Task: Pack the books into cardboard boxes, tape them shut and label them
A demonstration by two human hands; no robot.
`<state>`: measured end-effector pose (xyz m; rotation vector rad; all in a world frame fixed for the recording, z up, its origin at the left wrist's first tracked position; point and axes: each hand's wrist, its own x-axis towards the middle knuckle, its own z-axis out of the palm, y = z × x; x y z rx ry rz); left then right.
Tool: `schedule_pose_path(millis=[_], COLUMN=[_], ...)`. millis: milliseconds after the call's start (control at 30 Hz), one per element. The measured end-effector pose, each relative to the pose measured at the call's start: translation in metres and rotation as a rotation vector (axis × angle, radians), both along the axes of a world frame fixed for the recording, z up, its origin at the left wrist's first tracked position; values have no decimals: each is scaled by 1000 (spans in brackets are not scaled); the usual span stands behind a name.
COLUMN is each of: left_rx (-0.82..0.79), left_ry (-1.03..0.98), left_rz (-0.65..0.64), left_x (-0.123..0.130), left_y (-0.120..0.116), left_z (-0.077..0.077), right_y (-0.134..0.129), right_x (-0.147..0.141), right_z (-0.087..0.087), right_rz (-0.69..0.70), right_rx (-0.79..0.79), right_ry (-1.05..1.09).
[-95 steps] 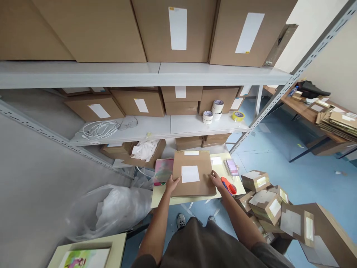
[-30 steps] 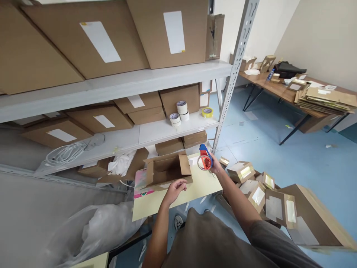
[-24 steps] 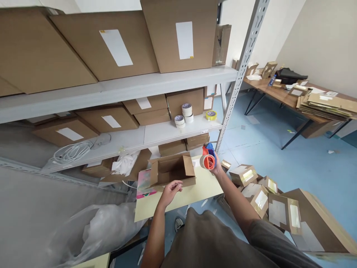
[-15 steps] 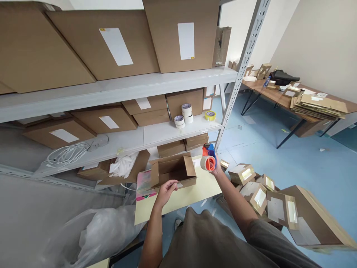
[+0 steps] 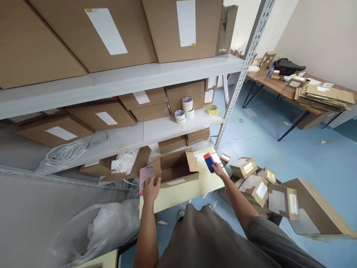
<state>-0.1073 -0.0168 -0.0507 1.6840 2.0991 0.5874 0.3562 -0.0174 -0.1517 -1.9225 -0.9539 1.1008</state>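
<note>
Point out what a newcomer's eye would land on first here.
Probably the bright red-and-blue tape dispenser, gripped in the right hand at the right end of the pale yellow table. Next comes the open cardboard box on that table, then the heap of taped boxes to the table's right.

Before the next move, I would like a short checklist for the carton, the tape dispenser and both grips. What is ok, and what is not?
1. Carton upright on the table: ok.
2. Carton's top uncovered: ok, end flaps stand up.
3. Right grip at the tape dispenser: ok.
4. Dispenser firmly held: cannot tell.
5. Left grip free: ok, beside the carton's left end.
6. Left fingers touching carton: cannot tell.
</note>
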Motion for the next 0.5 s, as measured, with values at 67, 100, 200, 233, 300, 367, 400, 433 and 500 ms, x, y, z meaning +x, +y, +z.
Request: schedule_pose_path(millis=[67, 100, 200, 233, 300, 367, 400, 433, 500], left_rx=[-46, -56, -89, -104, -119, -115, -110, -104, -102], left_ry=[-18, -37, -94, -108, -122, -125, -130, -141, -192], left_rz=[-3, -10, -26, -31, -37, -38, -40, -41, -45], left_x=[-1, 0, 4, 5, 7, 9, 9, 9, 8], left_y=[0, -1, -5, -7, -11, -14, -15, -16, -15], left_z=[-5, -7, -8, -8, -7, -7, -7, -7, -7], right_y=[-15, -23, -42, -47, -51, -48, -45, -41, -34], right_x=[-10, -15, -27, -29, -32, -33, -34, -34, -38], right_z=[-19, -28, -48, -53, -57, -55, -51, -46, -32], right_rz=[20, 43, 158, 201, 266, 305, 323, 340, 389], right_rx=[-50, -84, -239, -295, -388, -439, -440, -423, -365], right_ry=[-41, -94, -332, -402, -477, -525, -552, -574, -611])
